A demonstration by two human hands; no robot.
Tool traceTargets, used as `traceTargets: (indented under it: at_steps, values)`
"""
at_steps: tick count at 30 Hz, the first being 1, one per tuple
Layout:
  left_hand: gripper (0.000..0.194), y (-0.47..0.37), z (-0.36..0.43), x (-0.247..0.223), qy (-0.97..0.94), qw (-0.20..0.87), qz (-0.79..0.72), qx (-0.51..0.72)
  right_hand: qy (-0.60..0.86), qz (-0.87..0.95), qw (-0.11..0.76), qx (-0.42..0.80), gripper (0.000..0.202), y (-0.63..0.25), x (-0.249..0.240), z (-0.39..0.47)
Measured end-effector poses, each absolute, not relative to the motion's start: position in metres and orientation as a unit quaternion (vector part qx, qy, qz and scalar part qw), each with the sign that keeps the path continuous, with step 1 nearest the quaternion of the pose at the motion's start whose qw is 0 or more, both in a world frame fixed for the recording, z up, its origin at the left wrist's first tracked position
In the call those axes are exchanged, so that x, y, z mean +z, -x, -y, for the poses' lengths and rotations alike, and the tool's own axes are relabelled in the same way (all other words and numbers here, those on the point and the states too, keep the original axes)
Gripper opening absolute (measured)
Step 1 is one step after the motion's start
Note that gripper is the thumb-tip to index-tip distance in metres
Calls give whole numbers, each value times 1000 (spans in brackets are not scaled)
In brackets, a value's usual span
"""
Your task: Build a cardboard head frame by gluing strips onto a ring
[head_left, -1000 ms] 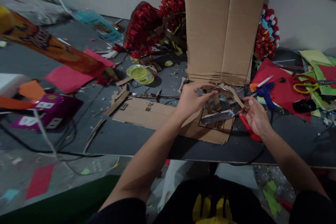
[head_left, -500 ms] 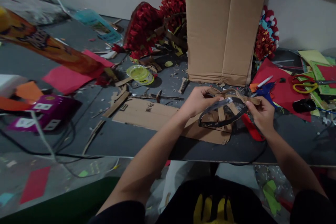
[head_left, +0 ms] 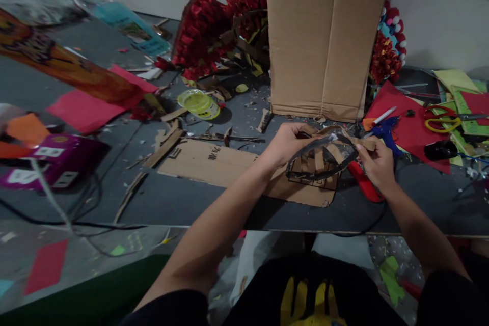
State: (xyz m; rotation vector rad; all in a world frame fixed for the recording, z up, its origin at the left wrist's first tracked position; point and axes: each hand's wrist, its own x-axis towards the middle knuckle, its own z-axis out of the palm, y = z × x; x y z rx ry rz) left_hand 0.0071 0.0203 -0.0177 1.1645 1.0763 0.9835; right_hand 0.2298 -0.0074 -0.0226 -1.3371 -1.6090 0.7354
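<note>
Between my hands is a looped frame of cardboard strips point(head_left: 319, 158), brown with a dark grey edge, held above the table. My left hand point(head_left: 286, 143) is closed on its left side, fingers partly hidden behind it. At its right end my right hand point(head_left: 376, 162) pinches a brown strip between thumb and fingers. Beneath the frame lies a flat piece of printed cardboard point(head_left: 208, 163). Close under my right hand rests a red-handled tool point(head_left: 365, 183), partly covered by the frame and hand.
A tall cardboard box point(head_left: 328, 35) stands behind my hands. To the left are a tub of yellow-green stuff point(head_left: 199, 105), a purple power strip point(head_left: 57, 160) with cables, and an orange tube point(head_left: 69, 63). Scissors point(head_left: 445, 121) and a blue glue gun point(head_left: 385, 132) lie right, on red paper point(head_left: 410, 132).
The frame has turned slightly in my hands, its dark edge now facing me more fully. Both hands keep hold of it. The view has shifted a little to the right.
</note>
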Motion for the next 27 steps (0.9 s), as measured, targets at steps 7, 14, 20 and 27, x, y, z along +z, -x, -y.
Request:
traceTargets:
  at_steps: [7,14,20,27]
  values:
    - [36,-7,-17,-11,-484,612,-456,428,482,683,467,288,15,-227,-20,10]
    - [32,-9,-16,-12,-509,590,-473,411,423,761,462,168,19,-230,-28,15]
    - [35,-9,-16,-12,-510,586,-486,402,431,746,484,152,11,-226,-29,14]
    - [32,-11,-15,-8,-478,612,-485,402,482,663,480,311,12,-226,-24,7]
